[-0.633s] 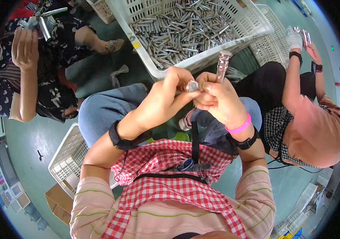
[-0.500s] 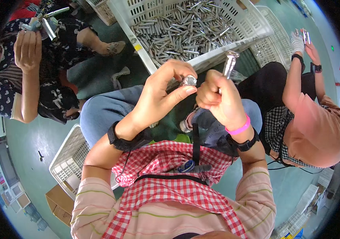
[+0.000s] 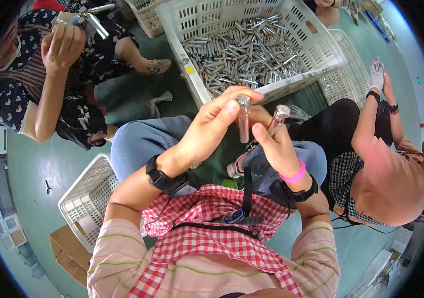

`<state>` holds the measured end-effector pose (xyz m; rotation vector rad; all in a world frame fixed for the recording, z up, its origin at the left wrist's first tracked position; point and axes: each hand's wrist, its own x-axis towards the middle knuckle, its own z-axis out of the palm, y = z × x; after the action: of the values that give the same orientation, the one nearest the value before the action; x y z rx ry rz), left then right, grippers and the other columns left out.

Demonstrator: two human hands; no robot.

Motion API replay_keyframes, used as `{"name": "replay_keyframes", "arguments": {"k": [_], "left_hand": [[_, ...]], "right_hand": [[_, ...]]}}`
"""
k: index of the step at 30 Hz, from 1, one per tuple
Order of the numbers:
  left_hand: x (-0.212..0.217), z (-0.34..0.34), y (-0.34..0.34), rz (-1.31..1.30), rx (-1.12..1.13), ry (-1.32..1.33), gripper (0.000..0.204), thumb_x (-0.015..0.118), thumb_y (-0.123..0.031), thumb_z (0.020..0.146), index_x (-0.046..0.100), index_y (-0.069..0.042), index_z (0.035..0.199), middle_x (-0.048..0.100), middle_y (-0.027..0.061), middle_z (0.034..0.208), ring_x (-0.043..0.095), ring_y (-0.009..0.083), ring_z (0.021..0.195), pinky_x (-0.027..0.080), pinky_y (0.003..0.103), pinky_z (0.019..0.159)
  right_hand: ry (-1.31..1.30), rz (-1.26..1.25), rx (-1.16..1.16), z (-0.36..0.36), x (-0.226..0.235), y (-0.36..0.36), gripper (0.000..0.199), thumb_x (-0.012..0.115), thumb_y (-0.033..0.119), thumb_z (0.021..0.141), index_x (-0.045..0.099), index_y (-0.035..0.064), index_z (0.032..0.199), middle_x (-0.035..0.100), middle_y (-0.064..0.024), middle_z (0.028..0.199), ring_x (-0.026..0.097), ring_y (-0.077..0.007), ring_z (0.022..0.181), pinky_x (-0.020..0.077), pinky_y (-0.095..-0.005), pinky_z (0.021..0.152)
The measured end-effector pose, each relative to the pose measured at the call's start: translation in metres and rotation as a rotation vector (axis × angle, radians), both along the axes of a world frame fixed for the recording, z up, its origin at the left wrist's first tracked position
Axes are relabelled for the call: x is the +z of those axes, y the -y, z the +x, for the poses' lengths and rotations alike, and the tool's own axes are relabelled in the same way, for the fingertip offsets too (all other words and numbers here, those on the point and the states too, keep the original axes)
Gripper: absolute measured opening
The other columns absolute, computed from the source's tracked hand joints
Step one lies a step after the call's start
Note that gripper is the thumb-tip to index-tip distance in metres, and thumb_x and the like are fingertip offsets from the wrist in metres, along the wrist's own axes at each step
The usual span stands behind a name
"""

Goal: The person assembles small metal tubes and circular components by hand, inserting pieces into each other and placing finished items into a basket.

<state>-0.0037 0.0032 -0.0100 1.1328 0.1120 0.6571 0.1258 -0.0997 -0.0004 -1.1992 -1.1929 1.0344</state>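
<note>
My left hand (image 3: 212,129) pinches a short metal tube (image 3: 243,119) upright between thumb and fingers, over my knees. Just to its right, my right hand (image 3: 276,144) holds a second metal tube (image 3: 278,118), tilted a little, its top end showing above the fingers. The two tubes stand side by side, a small gap between them. Beyond them a large white slatted crate (image 3: 316,47) holds several more metal tubes (image 3: 241,47).
A person in a dark patterned dress at the upper left holds up a tube (image 3: 95,25). On the right another person in a pink top raises a gloved hand (image 3: 376,74). A white basket (image 3: 85,198) stands by my left leg, a cardboard box (image 3: 65,256) beside it, another basket (image 3: 346,79) at right.
My hands have come apart: the two pieces were held together end to end, and now each hand holds one tube upright, side by side.
</note>
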Motion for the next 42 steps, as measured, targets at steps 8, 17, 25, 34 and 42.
{"name": "replay_keyframes", "arguments": {"k": [8, 17, 25, 34, 42], "left_hand": [[0.007, -0.001, 0.002, 0.153, 0.025, -0.112, 0.048, 0.037, -0.036, 0.094, 0.039, 0.001, 0.126, 0.052, 0.0088, 0.095, 0.056, 0.0112, 0.06, 0.045, 0.02, 0.05], [0.017, -0.004, -0.002, 0.118, -0.039, -0.079, 0.073, 0.042, -0.054, 0.086, 0.03, 0.002, 0.132, 0.048, 0.0119, 0.116, 0.057, 0.0167, 0.08, 0.048, 0.026, 0.068], [0.011, -0.004, -0.006, 0.22, -0.047, -0.076, 0.057, 0.041, -0.049, 0.089, 0.061, 0.002, 0.103, 0.052, 0.0144, 0.113, 0.05, 0.0248, 0.107, 0.039, 0.038, 0.092], [0.009, -0.002, -0.011, 0.652, 0.156, -0.013, 0.034, 0.052, -0.032, 0.086, 0.062, 0.001, 0.089, 0.062, 0.0107, 0.093, 0.054, 0.0254, 0.095, 0.039, 0.039, 0.088], [0.008, -0.002, -0.007, 0.678, 0.164, 0.02, 0.027, 0.052, -0.027, 0.085, 0.061, -0.002, 0.081, 0.063, 0.0078, 0.084, 0.057, 0.0237, 0.086, 0.038, 0.039, 0.088]], "right_hand": [[-0.297, -0.089, 0.228, 0.003, -0.011, 0.0, 0.038, 0.044, 0.034, 0.093, 0.055, -0.0022, 0.096, 0.058, -0.0061, 0.076, 0.053, -0.0103, 0.068, 0.0427, -0.0233, 0.062], [-0.24, -0.103, 0.148, 0.001, -0.003, 0.002, 0.035, 0.046, 0.027, 0.092, 0.054, -0.0043, 0.105, 0.056, -0.0033, 0.075, 0.049, -0.0081, 0.066, 0.0414, -0.0223, 0.063], [-0.164, -0.07, 0.146, -0.001, -0.005, 0.004, 0.032, 0.047, 0.024, 0.092, 0.054, -0.004, 0.107, 0.049, 0.0006, 0.07, 0.043, -0.0064, 0.061, 0.0369, -0.0211, 0.056], [-0.444, -0.066, 0.189, -0.003, -0.018, 0.009, 0.032, 0.048, 0.027, 0.092, 0.051, -0.001, 0.107, 0.043, 0.002, 0.07, 0.036, -0.0063, 0.058, 0.0321, -0.0211, 0.053], [-0.456, -0.102, 0.138, -0.012, -0.01, 0.007, 0.03, 0.048, 0.029, 0.092, 0.051, 0.0008, 0.1, 0.043, 0.0013, 0.069, 0.036, -0.0066, 0.058, 0.0316, -0.0212, 0.052]]}}
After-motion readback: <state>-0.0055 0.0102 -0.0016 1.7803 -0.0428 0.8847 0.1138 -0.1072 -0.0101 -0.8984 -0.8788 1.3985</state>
